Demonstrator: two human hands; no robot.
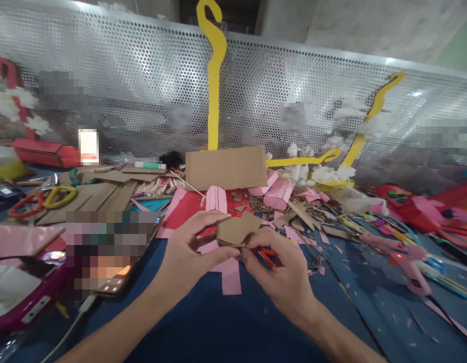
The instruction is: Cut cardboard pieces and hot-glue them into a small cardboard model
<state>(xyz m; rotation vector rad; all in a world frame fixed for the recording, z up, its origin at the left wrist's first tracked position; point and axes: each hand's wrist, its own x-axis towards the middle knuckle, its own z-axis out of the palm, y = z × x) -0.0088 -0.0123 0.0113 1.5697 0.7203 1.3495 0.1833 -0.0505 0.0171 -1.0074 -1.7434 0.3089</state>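
A small brown cardboard piece [238, 228] with angled, roughly hexagonal edges is held up in front of me between both hands. My left hand [186, 249] grips its left side, thumb along the lower edge and fingers behind. On the right, my right hand [281, 264] pinches the lower right edge between thumb and fingertips. Just beyond the piece stands a small pink paper-covered prism [216, 198]. Below it on the table lies a pink paper strip [232, 278]. Something red [267, 256] shows partly behind my right hand; its kind is hidden.
A cardboard box [226, 168] with a tall yellow hook [214, 96] stands behind. At left are a phone [112, 280], scissors [59, 197] and cardboard sheets [84, 201]. A pink glue gun [403, 257] lies right, near paper scraps. A perforated metal panel [256, 91] bounds the back.
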